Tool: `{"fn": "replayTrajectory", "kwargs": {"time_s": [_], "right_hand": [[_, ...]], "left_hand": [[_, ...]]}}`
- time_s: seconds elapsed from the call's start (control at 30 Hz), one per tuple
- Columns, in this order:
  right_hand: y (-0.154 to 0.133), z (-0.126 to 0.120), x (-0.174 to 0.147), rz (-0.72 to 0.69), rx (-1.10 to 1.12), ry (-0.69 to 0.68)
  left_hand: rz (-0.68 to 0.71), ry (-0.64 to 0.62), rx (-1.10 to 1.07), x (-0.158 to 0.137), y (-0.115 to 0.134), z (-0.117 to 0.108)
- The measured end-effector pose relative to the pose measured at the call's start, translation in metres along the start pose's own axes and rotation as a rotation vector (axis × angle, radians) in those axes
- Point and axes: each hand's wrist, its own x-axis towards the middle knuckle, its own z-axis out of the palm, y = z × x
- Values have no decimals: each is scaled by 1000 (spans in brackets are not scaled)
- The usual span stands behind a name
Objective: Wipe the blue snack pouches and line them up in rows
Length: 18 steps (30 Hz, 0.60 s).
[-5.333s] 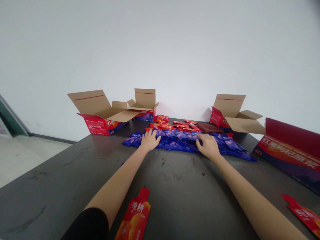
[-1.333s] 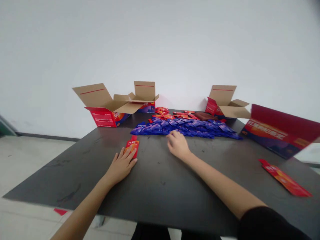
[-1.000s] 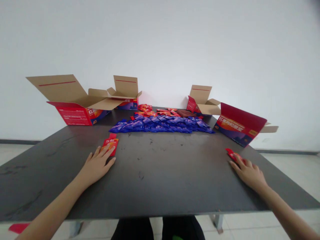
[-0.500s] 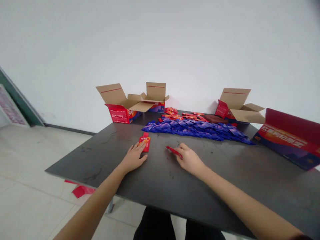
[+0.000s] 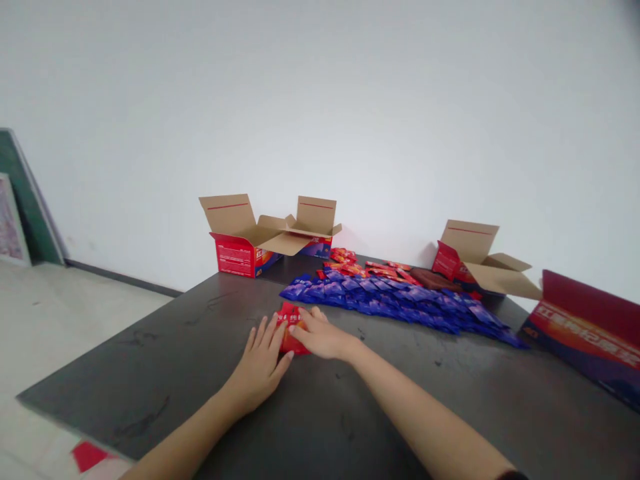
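Note:
Two red printed packets lie side by side on the dark table, partly covered by fingers. My left hand (image 5: 259, 368) rests flat with its fingers spread over the edge of the left packet (image 5: 283, 320). My right hand (image 5: 324, 335) is closed on the right packet (image 5: 296, 316), its thumb across the front and its other fingers curled at the far side. Both hands are close together, with the packets between them.
Behind the hands, a long row of overlapping blue packets (image 5: 390, 300) crosses the table (image 5: 210, 360). Loose red packets (image 5: 345, 256) and a brown item (image 5: 435, 280) lie beyond. Open cartons stand at left (image 5: 235, 257), back (image 5: 320, 248), back right (image 5: 450, 260) and far right (image 5: 585, 333).
My right hand has moved left with its red packet, bringing it beside the packet under my left hand. The camera view has tilted up, so things sit lower in the picture.

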Motion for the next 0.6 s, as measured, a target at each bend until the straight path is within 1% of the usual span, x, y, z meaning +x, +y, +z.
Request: {"fn": "replayTrajectory", "kwargs": {"time_s": [0.07,0.1,0.17,0.23,0.3,0.37,0.43,0.5,0.6], "right_hand": [[33,-25,13,1,-1,46],[55,-39,22,12,-1,66],[108,-63,43,62,7,56],[164,-81,67,157,10,50],[216,-90,91,232,12,40],[256,-92,116,290,2,33],[285,-87,143,330,-10,24],[304,-79,170,352,-19,9],[320,-60,209,379,-30,-31]], "left_hand": [[94,26,10,8,8,-6],[167,22,12,14,12,-9],[301,8,15,26,20,-11],[354,-7,4,36,23,-7],[361,-45,-17,41,22,5],[373,-79,-32,42,17,21],[413,-66,-39,40,9,36],[455,-16,-40,39,2,49],[495,55,-25,43,-7,61]]}}
